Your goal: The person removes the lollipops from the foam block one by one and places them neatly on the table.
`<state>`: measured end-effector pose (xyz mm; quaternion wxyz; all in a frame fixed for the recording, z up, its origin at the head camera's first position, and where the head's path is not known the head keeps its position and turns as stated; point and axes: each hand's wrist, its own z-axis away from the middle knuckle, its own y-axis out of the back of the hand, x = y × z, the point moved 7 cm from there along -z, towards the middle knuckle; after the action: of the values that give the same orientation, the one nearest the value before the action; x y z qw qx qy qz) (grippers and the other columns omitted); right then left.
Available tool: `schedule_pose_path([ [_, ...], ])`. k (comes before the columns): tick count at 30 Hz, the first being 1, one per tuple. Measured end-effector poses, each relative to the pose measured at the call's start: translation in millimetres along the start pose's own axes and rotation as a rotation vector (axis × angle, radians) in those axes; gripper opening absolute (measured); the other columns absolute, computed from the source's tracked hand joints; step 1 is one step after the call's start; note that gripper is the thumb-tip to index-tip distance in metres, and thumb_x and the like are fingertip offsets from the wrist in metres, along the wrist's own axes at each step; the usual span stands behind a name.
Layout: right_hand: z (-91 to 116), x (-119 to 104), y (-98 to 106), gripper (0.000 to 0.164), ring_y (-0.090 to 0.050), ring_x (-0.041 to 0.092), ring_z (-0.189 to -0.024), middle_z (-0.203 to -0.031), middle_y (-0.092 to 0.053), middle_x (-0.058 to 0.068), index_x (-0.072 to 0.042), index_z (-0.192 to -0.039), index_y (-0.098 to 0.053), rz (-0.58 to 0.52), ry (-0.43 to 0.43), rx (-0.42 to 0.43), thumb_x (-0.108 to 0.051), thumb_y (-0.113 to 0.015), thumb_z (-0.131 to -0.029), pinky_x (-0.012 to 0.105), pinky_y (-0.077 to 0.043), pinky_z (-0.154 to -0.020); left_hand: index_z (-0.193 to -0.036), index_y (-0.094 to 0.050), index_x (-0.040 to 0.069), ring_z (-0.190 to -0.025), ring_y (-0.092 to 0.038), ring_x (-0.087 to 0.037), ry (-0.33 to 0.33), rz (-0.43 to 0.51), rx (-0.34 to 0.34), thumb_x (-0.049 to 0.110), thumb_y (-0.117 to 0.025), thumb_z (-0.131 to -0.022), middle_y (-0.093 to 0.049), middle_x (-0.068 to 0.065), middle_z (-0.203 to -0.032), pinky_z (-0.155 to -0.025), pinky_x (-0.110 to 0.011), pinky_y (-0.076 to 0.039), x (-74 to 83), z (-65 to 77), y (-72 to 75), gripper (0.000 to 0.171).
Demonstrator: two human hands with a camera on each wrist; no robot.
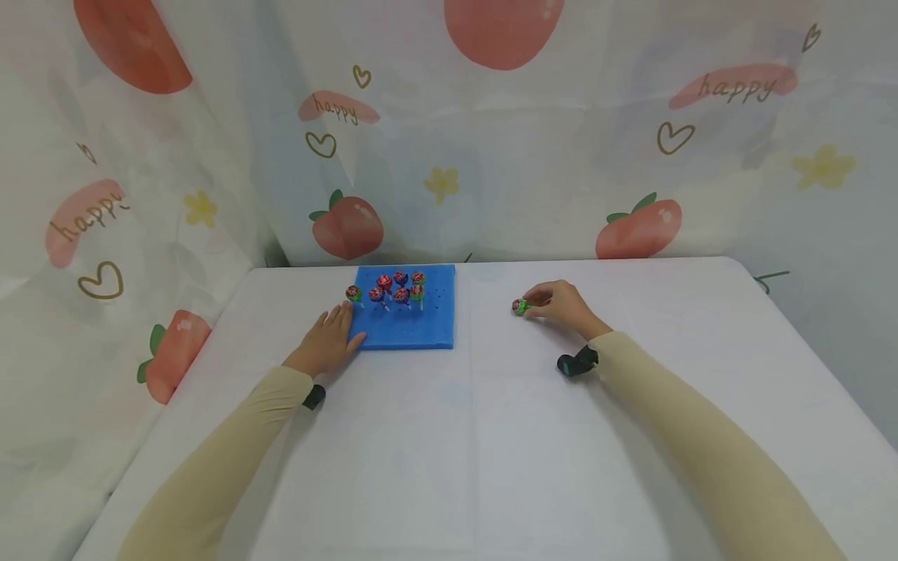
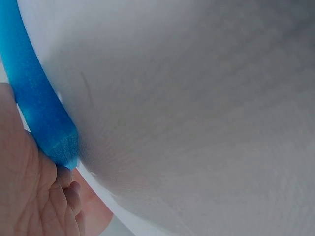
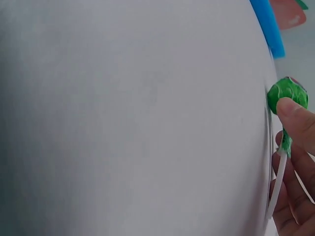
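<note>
pinching a lollipop point(image 1: 518, 307), the right hand point(image 1: 563, 306) is below "happy" lettering point(image 1: 737, 87).

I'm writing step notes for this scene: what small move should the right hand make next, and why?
Probably carry the round green-wrapped lollipop to the bare right part of the flat blue board: the right hand pinches it off to the board's right, the left hand touches the board's left side, and seven wrapped lollipops stand on it by white sticks.
</note>
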<state>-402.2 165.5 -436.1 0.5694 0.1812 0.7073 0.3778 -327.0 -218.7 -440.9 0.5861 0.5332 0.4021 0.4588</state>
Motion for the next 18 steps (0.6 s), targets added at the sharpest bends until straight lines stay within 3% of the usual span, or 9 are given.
schedule_pose_path([
  [12, 8.8, 7.0, 14.8, 0.037, -0.065, 0.031, -0.097, -0.105, -0.070, 0.019, 0.000, -0.113, -0.066, -0.013, 0.040, -0.047, -0.008, -0.075, -0.078, 0.042, -0.052, -0.088, -0.145, -0.014, -0.012, -0.143, -0.019, -0.041, -0.004, -0.006, -0.001, 0.038, -0.036, -0.101, -0.018, -0.028, -0.153, -0.117, -0.053, -0.016, -0.4, -1.2, -1.1, 0.071],
  [18, 12.2, 12.7, 25.3, 0.045, -0.063, 0.032, -0.106, -0.117, -0.066, 0.018, -0.002, -0.120, -0.062, -0.066, 0.044, -0.074, -0.010, -0.075, -0.079, 0.043, -0.051, -0.093, -0.145, -0.014, -0.012, -0.143, -0.019, -0.040, -0.004, -0.010, 0.002, 0.039, -0.036, -0.101, -0.018, -0.027, -0.153, -0.117, -0.052, -0.016, -0.4, -1.5, -0.7, 0.071],
])
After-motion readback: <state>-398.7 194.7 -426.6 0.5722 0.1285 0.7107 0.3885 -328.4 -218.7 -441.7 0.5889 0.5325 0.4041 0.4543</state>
